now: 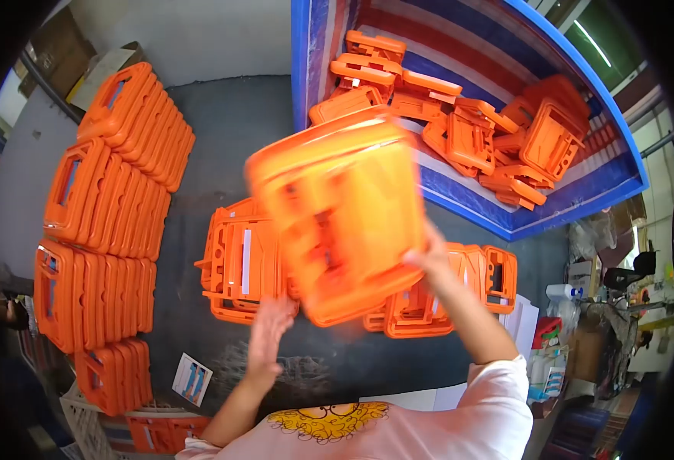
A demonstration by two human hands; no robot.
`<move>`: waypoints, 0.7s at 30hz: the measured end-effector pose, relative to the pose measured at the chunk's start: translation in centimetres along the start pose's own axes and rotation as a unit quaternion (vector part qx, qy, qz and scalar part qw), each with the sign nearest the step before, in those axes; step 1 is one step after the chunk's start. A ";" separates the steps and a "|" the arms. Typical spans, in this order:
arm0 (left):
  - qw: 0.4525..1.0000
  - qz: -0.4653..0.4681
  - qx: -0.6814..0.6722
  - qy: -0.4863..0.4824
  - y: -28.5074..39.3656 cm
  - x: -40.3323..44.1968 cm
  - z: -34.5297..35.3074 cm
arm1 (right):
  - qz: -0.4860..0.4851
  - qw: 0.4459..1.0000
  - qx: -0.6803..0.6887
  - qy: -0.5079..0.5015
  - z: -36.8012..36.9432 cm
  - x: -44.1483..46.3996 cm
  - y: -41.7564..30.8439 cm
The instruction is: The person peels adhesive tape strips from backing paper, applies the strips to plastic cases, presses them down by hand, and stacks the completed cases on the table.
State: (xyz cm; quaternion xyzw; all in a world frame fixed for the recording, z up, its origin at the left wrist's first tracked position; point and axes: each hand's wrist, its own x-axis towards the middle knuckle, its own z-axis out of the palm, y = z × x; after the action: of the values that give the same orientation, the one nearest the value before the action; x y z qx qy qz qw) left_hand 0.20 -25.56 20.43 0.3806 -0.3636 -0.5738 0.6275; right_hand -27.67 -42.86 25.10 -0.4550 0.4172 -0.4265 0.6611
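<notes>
An orange plastic frame-like case part (344, 222), blurred by motion, is tilted up in front of me above the table. My right hand (431, 254) grips its right edge, with the fingers partly hidden behind it. My left hand (270, 333) is just below its lower left corner, fingers stretched out and holding nothing that I can see. Beneath the raised part, at the left, lie similar orange parts (229, 257) with a white strip on them. More orange parts (459, 287) lie at the right, close to my right forearm.
Stacked orange parts (110, 192) stand in several rows on the left side of the dark table (214, 115). A blue-rimmed bin (498, 226) with a striped lining holds jumbled orange parts (471, 142). A small printed card (192, 379) lies at the front left. Bottles (544, 368) stand at the right.
</notes>
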 end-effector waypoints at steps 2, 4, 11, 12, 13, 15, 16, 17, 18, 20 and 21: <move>0.998 0.010 -0.057 0.027 3.4 1.3 1.0 | 0.021 0.996 -0.061 -0.065 6.2 -2.2 -0.6; 0.992 0.018 -0.004 0.124 3.1 -1.0 -3.0 | -0.126 0.936 -0.254 -0.210 8.4 -1.7 0.4; 0.934 0.021 -0.228 0.275 4.9 -6.2 -14.5 | 0.145 0.956 -0.207 0.150 -0.7 24.2 9.5; 0.938 0.031 -0.228 0.257 4.9 -6.7 -14.7 | 0.262 0.937 -0.154 0.172 -4.0 28.0 11.5; 0.943 0.043 -0.227 0.239 4.9 -7.1 -15.2 | 0.278 0.934 -0.137 0.179 -6.3 29.6 13.1; 0.934 0.046 -0.182 0.303 4.0 -8.2 -17.1 | 0.316 0.922 -0.100 0.199 -8.7 31.2 13.9; 0.926 0.047 -0.159 0.339 3.6 -8.9 -17.8 | 0.340 0.913 -0.082 0.210 -8.5 31.6 13.8; 0.924 0.044 -0.159 0.346 3.4 -9.6 -18.2 | 0.340 0.908 -0.108 0.222 -8.6 32.6 14.1; 0.922 0.038 -0.160 0.351 3.3 -10.1 -18.5 | 0.339 0.901 -0.133 0.235 -8.6 33.8 14.4; 0.915 0.023 -0.157 0.371 3.1 -10.4 -18.3 | 0.366 0.900 -0.114 0.210 -7.8 34.0 14.4; 0.909 0.014 -0.153 0.387 2.9 -10.5 -18.0 | 0.391 0.902 -0.070 0.170 -7.7 33.9 14.3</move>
State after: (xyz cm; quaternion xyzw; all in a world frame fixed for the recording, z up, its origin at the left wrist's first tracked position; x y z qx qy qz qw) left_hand 16.72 -13.89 14.78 0.4668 -0.0054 -0.4212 0.7776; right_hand -22.47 -73.57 4.04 -0.2208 0.6962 -0.1741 0.6605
